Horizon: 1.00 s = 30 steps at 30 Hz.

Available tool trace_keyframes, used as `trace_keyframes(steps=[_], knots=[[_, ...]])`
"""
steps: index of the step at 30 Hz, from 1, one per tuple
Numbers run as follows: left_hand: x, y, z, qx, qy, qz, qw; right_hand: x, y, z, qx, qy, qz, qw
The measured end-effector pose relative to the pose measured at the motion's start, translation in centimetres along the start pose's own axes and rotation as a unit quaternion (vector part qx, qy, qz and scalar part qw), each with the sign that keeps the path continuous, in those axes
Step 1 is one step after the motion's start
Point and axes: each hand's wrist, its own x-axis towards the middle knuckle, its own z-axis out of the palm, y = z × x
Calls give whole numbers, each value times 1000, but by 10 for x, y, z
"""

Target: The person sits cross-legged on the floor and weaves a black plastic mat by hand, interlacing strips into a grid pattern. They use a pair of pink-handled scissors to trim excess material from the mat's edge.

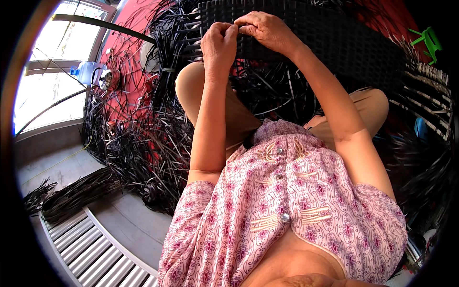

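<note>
A black woven panel (330, 40) of flat strips lies across my lap at the far side. Over its left part my two hands meet, fingertips nearly touching. My left hand (220, 50) is closed, thumb and fingers pinched together beside the panel's left end. From the right, my right hand (268, 31) reaches in with its fingers bent and the tips pinched near the left thumb. Whatever they grip is too small or hidden to make out. Pale frame bars (191, 33) show left of the weave, next to a hanging bunch of black strips (167, 57).
Loose black strips (143, 129) tangle over the red floor covering (125, 79) on the left. One long strip (105, 25) arches out toward the window. A tied bundle (83, 191) rests by a slatted metal frame (91, 248). A green stool (430, 44) and bare frame bars (430, 98) are at right.
</note>
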Motion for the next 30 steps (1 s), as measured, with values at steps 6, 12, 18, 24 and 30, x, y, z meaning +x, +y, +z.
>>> trace_keyframes(steps=[6,12,18,24,30], knots=[[5,8,-1,9,-14,28,999,1,13,-8,210,-85,70,972],[12,3,4,-36,-26,36,998,-2,27,-3,315,-87,123,937],[20,-1,8,-93,-37,-16,995,0,25,-8,338,-69,158,925],[23,-28,23,90,-33,-59,994,-2,23,-11,334,-22,204,920],[12,-15,41,269,-29,-14,963,-7,25,-4,337,51,177,923]])
